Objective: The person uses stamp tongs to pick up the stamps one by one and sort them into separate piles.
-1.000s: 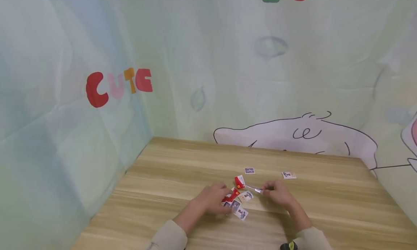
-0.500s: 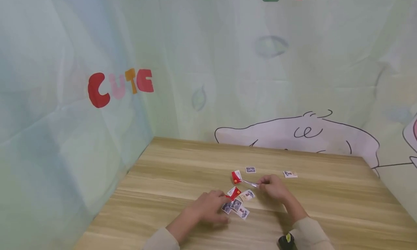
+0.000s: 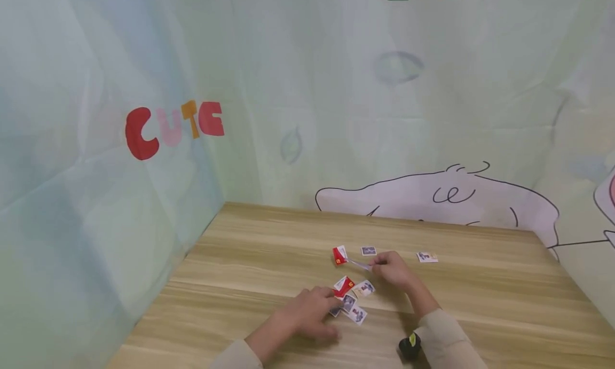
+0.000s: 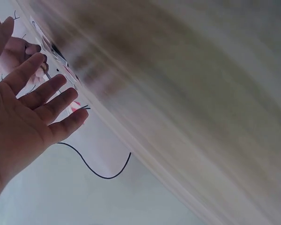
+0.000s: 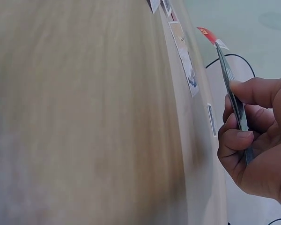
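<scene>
My right hand (image 3: 395, 270) pinches steel tweezers (image 5: 233, 89) between thumb and fingers. At the tweezers' tips is a red-and-white postage stamp (image 3: 339, 255), tilted and held over the far part of the table. My left hand (image 3: 307, 313) is spread with relaxed fingers, palm down and holding nothing. Its fingertips overlap a small loose pile in the head view. That pile has another red-and-white stamp (image 3: 343, 287), a purple stamp (image 3: 349, 303), a pale stamp (image 3: 357, 315) and a beige-and-white stamp (image 3: 363, 289). Part of it is hidden under the left fingers.
A purple stamp (image 3: 368, 250) lies alone behind the pile, and a pale stamp (image 3: 427, 257) farther right. The wooden table (image 3: 230, 262) meets a printed cloth backdrop (image 3: 336, 118) at the back and left. A black wrist device (image 3: 410, 346) sits by the right sleeve.
The right hand has carried the red-and-white stamp in the tweezers leftward and farther back, away from the pile. The left hand has drawn slightly back, uncovering more of the pile's red stamp.
</scene>
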Motion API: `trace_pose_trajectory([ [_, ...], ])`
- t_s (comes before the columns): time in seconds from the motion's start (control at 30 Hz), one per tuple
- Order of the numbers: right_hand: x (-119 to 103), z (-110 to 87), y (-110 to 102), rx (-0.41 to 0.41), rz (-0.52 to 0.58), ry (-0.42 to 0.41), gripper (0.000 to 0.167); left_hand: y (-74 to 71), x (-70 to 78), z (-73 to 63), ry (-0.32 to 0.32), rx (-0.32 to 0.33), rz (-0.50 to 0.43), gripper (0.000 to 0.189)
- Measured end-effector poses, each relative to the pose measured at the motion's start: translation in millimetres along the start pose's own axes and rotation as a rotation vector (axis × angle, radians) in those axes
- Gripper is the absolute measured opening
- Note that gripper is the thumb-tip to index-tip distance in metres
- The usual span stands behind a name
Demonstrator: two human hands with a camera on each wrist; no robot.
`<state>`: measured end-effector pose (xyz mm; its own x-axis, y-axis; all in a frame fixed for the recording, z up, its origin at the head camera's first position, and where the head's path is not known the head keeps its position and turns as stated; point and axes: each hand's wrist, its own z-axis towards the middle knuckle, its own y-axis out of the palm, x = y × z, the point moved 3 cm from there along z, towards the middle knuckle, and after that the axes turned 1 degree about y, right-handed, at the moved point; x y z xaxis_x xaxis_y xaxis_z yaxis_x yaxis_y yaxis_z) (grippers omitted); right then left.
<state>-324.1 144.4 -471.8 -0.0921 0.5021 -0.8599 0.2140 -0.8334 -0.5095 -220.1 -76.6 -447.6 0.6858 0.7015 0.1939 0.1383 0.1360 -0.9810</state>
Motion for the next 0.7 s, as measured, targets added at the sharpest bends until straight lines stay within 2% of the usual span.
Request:
trace_pose_trajectory([
  [0.2,-4,5.7,4,-0.001,0.001,-0.004,0.012,4.9,4.1,2.3,0.027,-0.001,0.021,0.059],
  [0.3,-5,8.0,7,-0.005,0.018,-0.005,0.013,8.0,6.8,2.4,0.029,-0.025,0.029,0.060],
  [0.47,-5,14.2,13,0.003,0.035,0.003,0.013,7.7,11.8,0.2,0.010,-0.070,-0.007,0.061],
  [0.7,-7,22.7,18,0.002,0.033,-0.015,0.013,5.8,13.0,-0.6,-0.015,-0.080,-0.025,0.064],
])
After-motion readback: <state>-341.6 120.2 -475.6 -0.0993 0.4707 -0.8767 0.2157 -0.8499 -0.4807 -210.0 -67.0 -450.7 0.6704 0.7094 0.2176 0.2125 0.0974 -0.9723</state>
